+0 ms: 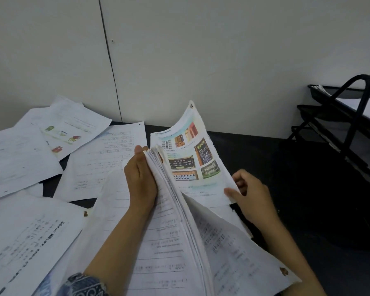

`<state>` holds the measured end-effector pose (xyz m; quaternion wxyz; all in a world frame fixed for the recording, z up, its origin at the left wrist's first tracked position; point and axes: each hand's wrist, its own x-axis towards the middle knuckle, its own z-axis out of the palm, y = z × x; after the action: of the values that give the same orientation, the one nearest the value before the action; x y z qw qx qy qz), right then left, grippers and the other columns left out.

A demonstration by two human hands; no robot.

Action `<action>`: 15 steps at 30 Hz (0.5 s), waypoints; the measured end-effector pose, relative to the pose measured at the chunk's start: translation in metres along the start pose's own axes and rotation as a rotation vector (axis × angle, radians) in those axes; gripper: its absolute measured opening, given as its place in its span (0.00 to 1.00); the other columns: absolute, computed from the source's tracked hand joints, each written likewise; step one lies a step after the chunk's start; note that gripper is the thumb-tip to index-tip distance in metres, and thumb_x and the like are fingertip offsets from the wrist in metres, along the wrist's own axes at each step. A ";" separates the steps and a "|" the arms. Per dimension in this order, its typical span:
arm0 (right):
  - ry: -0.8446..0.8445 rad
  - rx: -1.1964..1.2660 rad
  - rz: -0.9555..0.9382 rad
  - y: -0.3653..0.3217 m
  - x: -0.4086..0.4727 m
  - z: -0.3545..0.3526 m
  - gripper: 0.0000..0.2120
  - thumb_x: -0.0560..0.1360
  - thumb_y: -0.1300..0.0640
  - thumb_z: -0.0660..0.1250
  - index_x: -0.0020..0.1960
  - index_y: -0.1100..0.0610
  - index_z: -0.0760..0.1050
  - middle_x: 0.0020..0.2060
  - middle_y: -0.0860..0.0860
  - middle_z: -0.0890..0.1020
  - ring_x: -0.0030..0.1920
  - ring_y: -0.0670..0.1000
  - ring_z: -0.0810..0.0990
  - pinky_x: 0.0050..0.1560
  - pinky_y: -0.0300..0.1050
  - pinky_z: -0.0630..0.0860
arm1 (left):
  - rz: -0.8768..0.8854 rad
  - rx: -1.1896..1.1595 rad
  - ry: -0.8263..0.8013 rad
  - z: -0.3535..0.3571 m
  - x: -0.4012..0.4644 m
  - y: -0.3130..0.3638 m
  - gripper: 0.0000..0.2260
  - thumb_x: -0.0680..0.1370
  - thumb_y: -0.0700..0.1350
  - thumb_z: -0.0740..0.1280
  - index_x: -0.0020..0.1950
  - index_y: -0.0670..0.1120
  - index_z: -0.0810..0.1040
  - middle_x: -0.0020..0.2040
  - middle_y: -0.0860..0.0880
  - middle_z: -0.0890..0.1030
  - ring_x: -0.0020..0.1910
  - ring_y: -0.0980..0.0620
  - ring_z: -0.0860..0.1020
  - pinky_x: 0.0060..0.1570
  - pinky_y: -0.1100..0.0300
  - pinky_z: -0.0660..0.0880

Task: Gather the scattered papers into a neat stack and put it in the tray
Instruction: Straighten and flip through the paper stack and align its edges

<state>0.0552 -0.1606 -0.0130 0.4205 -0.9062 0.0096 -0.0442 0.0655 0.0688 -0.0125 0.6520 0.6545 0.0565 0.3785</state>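
Observation:
My left hand [140, 180] grips a thick stack of papers [175, 221], held on edge above the dark table [254, 159], thumb on top and fingers behind. My right hand [249, 195] pinches the lower right edge of a colour-printed sheet [192, 165], which curls upward against the stack's right side. Loose sheets lie scattered to the left: a text page [103, 165], a page with coloured pictures [73, 129] and large white sheets [19, 159]. A black mesh tray rack [338, 116] stands at the right edge, with paper lying in its tiers.
A pale wall [201, 60] runs close behind the table. More printed sheets [26, 242] cover the near left corner. Dark bare tabletop shows between the stack and the rack.

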 end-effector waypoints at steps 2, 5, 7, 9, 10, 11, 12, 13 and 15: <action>-0.207 0.072 0.009 0.004 0.001 -0.023 0.08 0.70 0.58 0.75 0.41 0.48 0.77 0.39 0.46 0.84 0.39 0.43 0.83 0.37 0.37 0.80 | -0.001 -0.006 0.007 -0.001 0.000 0.000 0.21 0.83 0.52 0.50 0.31 0.48 0.66 0.25 0.57 0.72 0.25 0.62 0.72 0.28 0.74 0.68; -0.429 0.151 0.056 0.013 -0.004 -0.051 0.07 0.67 0.60 0.77 0.43 0.54 0.80 0.39 0.53 0.85 0.40 0.51 0.85 0.42 0.42 0.82 | -0.004 -0.008 0.018 -0.001 -0.001 -0.001 0.21 0.83 0.54 0.51 0.33 0.47 0.67 0.28 0.53 0.71 0.25 0.62 0.73 0.29 0.74 0.69; -0.490 0.141 0.106 0.019 -0.007 -0.063 0.10 0.67 0.59 0.77 0.46 0.58 0.80 0.41 0.55 0.86 0.42 0.53 0.86 0.42 0.40 0.82 | -0.014 0.009 0.037 -0.002 0.000 -0.002 0.21 0.81 0.56 0.51 0.35 0.46 0.69 0.30 0.51 0.72 0.27 0.62 0.74 0.30 0.74 0.70; -0.512 0.141 0.154 0.024 -0.009 -0.070 0.11 0.69 0.59 0.75 0.49 0.60 0.78 0.43 0.54 0.86 0.44 0.53 0.86 0.45 0.44 0.82 | -0.042 0.028 0.051 -0.002 0.001 -0.004 0.22 0.79 0.59 0.51 0.38 0.43 0.70 0.31 0.50 0.73 0.29 0.61 0.76 0.32 0.73 0.71; -0.508 0.144 0.169 0.024 -0.009 -0.071 0.11 0.70 0.60 0.74 0.51 0.59 0.78 0.43 0.54 0.86 0.45 0.52 0.86 0.46 0.46 0.82 | -0.055 0.031 0.051 -0.002 0.001 -0.005 0.23 0.79 0.59 0.51 0.39 0.43 0.71 0.32 0.50 0.74 0.30 0.60 0.76 0.33 0.73 0.72; -0.500 0.147 0.172 0.024 -0.010 -0.073 0.11 0.72 0.60 0.73 0.53 0.58 0.77 0.44 0.53 0.87 0.46 0.51 0.86 0.45 0.47 0.82 | -0.062 0.032 0.050 -0.002 0.001 -0.006 0.23 0.80 0.59 0.51 0.38 0.43 0.71 0.32 0.50 0.74 0.30 0.59 0.76 0.33 0.73 0.72; -0.495 0.148 0.166 0.023 -0.011 -0.073 0.12 0.73 0.61 0.72 0.55 0.54 0.75 0.44 0.52 0.87 0.46 0.50 0.86 0.44 0.46 0.81 | -0.063 0.032 0.050 -0.002 0.001 -0.006 0.22 0.80 0.59 0.51 0.38 0.44 0.71 0.32 0.50 0.74 0.30 0.58 0.76 0.33 0.72 0.72; -0.492 0.151 0.160 0.021 -0.012 -0.074 0.14 0.74 0.61 0.70 0.57 0.50 0.74 0.45 0.51 0.87 0.46 0.50 0.86 0.42 0.45 0.81 | -0.062 0.033 0.050 -0.002 0.001 -0.006 0.22 0.81 0.59 0.51 0.37 0.45 0.70 0.32 0.50 0.74 0.30 0.58 0.75 0.33 0.72 0.72; -0.496 0.153 0.145 0.017 -0.014 -0.075 0.18 0.76 0.62 0.68 0.59 0.43 0.71 0.46 0.50 0.87 0.46 0.49 0.85 0.37 0.41 0.79 | -0.077 0.034 0.060 -0.002 0.002 -0.006 0.22 0.79 0.61 0.51 0.37 0.47 0.71 0.32 0.51 0.75 0.30 0.58 0.76 0.34 0.74 0.72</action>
<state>0.0350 -0.2281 0.0215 0.4793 -0.8518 -0.0321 0.2090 0.0679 0.0721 -0.0172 0.6527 0.6514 0.1075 0.3715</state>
